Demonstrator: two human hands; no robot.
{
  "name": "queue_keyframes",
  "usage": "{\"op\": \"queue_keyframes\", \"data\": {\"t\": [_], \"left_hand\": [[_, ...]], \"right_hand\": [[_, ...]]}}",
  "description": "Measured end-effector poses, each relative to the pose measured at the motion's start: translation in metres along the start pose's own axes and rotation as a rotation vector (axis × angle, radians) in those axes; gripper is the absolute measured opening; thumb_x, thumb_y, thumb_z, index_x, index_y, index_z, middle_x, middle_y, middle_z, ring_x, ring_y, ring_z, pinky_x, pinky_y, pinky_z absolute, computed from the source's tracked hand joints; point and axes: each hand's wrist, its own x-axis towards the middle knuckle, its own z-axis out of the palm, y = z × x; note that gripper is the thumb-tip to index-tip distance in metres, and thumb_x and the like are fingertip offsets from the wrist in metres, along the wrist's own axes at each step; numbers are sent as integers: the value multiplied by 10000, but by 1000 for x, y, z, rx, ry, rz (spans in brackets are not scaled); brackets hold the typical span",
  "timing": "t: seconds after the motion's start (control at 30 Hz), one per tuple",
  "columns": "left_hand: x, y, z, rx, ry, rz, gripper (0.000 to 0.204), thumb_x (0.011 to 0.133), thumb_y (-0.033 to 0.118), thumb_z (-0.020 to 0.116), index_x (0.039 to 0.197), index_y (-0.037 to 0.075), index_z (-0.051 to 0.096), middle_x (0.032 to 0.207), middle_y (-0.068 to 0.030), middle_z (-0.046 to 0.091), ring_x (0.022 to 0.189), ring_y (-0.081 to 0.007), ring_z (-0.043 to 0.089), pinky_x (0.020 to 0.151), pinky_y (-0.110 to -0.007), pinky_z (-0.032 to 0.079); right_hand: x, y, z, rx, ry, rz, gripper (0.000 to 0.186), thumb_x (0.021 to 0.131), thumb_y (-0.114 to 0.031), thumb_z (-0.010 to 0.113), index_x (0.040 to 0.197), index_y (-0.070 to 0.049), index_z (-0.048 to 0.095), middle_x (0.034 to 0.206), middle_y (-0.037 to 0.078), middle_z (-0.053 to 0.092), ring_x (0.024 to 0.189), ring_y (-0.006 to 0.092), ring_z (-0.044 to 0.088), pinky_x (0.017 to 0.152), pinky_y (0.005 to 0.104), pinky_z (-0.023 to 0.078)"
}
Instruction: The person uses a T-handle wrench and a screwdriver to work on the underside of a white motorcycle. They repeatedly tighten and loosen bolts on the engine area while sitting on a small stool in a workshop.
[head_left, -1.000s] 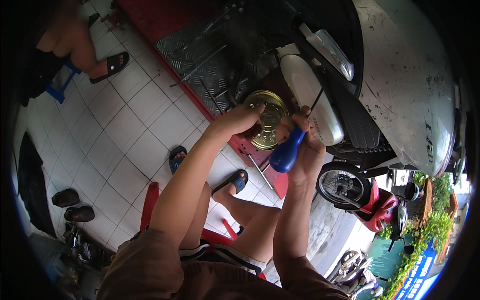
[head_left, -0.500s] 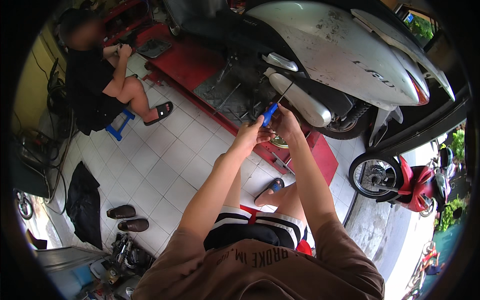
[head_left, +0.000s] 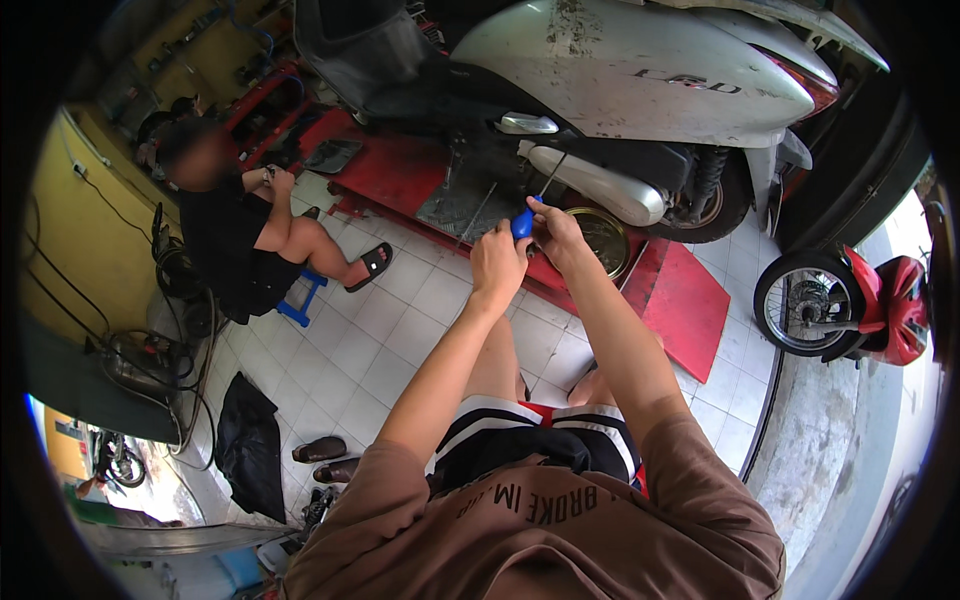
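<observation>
My right hand [head_left: 552, 225] is closed on a screwdriver [head_left: 522, 222], whose bulbous blue handle is low and whose thin shaft points up and away toward the silver scooter's lower side cover [head_left: 590, 188]. My left hand [head_left: 498, 255] is closed just left of and below the handle; what its fingers hold is hidden. Both hands are close together over the front edge of the red lift platform [head_left: 680, 320]. A round gold-coloured pan [head_left: 610, 240] lies on the platform just right of and behind my right hand. Several long tools [head_left: 480, 210] lie on the dark tread plate left of my hands.
A silver scooter [head_left: 620, 80] stands on the lift. A person in black [head_left: 225, 225] sits on a blue stool [head_left: 300, 300] at left. A red motorbike [head_left: 895, 310] is at right. Shoes [head_left: 320, 450], a black sheet [head_left: 245, 445] and hoses [head_left: 180, 350] are lower left.
My view has swung up and widened, showing more of the scooter and the seated person. My left hand has moved from the gold pan to beside the screwdriver's handle.
</observation>
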Motion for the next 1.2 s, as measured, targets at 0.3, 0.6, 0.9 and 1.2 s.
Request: {"op": "queue_keyframes", "data": {"t": [0.3,0.6,0.9,1.2], "left_hand": [[8,-26,18,-606,-198,-386,460,953,302,563,698,-78,605,566,-172,623,468,-261,640,432,-359,491],[18,-33,-2,-165,-150,-96,234,810,149,727,826,-62,625,681,-171,659,559,-234,661,515,-350,513],[3,-38,14,-789,-299,-455,399,887,373,662,923,-22,619,723,-65,632,607,-134,613,538,-255,482],[9,-42,22,-1452,-422,-807,368,949,357,589,989,-9,588,811,-30,596,657,-80,532,545,-185,443]], "right_hand": [[0,5,23,-205,205,-137,323,712,-126,827,802,-43,528,743,31,525,603,139,510,527,287,452],[-1,13,21,-115,148,-106,274,753,-114,787,872,-23,558,723,15,536,573,131,530,508,262,464],[-1,8,19,135,-52,-39,135,941,-98,561,993,26,554,890,123,610,780,209,608,702,334,528],[-22,0,8,130,-181,-37,232,955,-145,558,1102,35,566,962,81,639,906,186,643,781,313,560]]}}
